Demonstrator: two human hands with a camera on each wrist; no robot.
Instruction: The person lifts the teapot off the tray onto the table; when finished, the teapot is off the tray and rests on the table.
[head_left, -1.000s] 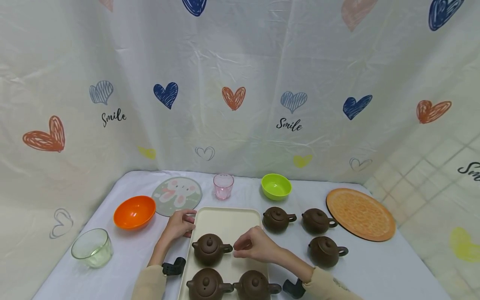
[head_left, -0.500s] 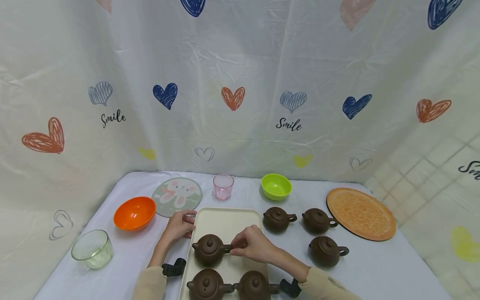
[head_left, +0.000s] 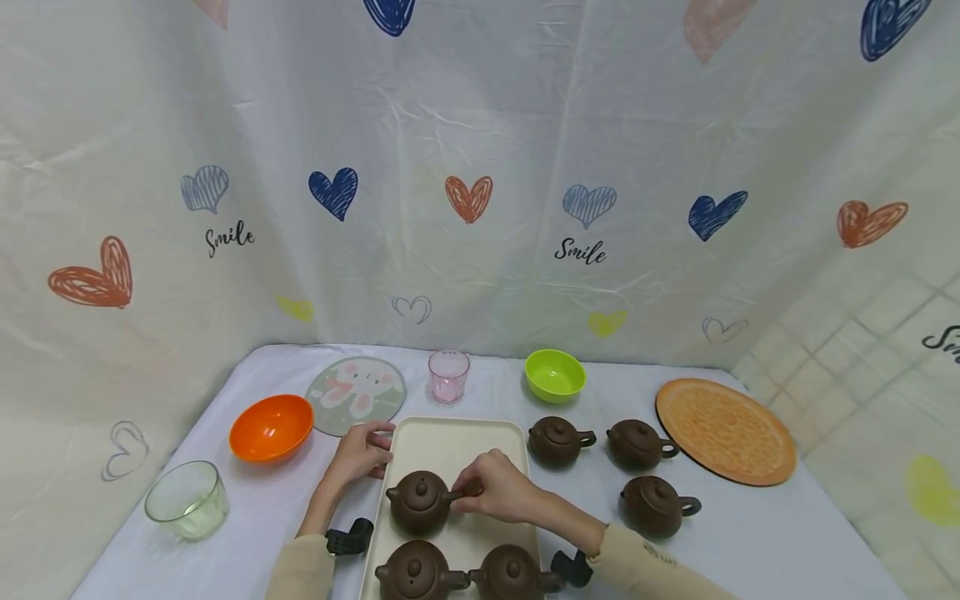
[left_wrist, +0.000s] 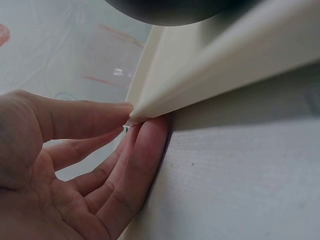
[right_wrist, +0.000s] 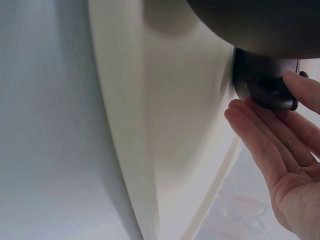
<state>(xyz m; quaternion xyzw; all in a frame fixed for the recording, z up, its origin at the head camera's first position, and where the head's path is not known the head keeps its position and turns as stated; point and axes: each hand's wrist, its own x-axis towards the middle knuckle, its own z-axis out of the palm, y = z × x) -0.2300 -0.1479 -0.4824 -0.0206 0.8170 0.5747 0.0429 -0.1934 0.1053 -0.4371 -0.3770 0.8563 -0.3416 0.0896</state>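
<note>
A cream rectangular tray lies in front of me with three dark brown teapots on it. My left hand is at its left side; in the left wrist view the thumb and fingers pinch the tray's rim. The upper teapot on the tray has its spout to the left, and my right hand pinches its handle. Up close, thumb and fingers sit around that handle, partly hidden by another dark rounded shape. Two more teapots, a left one and a right one, stand at the tray's near end.
Right of the tray stand three more teapots, beside a round pizza-patterned board. Along the back are a green bowl, a pink glass and a rabbit mat. An orange bowl and a clear glass bowl stand left.
My right hand has moved left from beside the upper teapot and taken hold of its handle. My left hand stays at the tray's rim, and the teapots stand where they were.
</note>
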